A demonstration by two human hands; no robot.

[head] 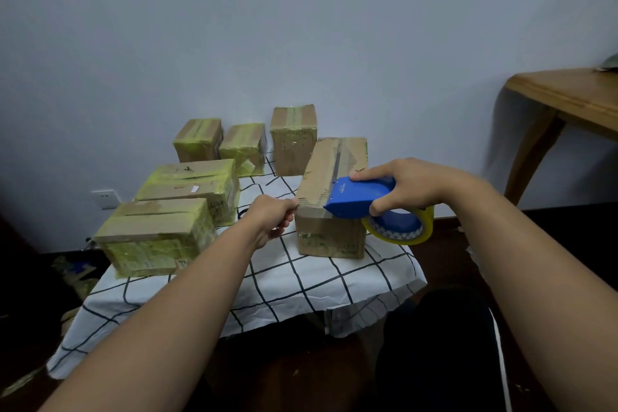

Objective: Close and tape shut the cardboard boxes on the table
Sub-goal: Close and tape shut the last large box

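Two bare forearms reach over a small table draped in a white cloth with black grid lines (301, 284), toward a tall cardboard box (329, 197) near the cloth's right edge. At the box's near top edge, the right hand (406, 189) grips a blue tape dispenser (359, 199), fingers curled over its body and thumb under it; the dispenser's front rests on the box top, and its yellowish roll of tape (399, 226) hangs just off the box's right side. Against the box's upper left corner, the left hand (272, 219) is curled, fingertips pinched at the cardboard edge; whether they hold tape or the box itself cannot be told. Left of this box sit two wider boxes wrapped in yellowish tape, one nearer (157, 237) and one behind it (192, 189). Beyond the box, three smaller taped boxes (245, 147) line the wall. Right of the box, well apart, stands a wooden table (568, 97).
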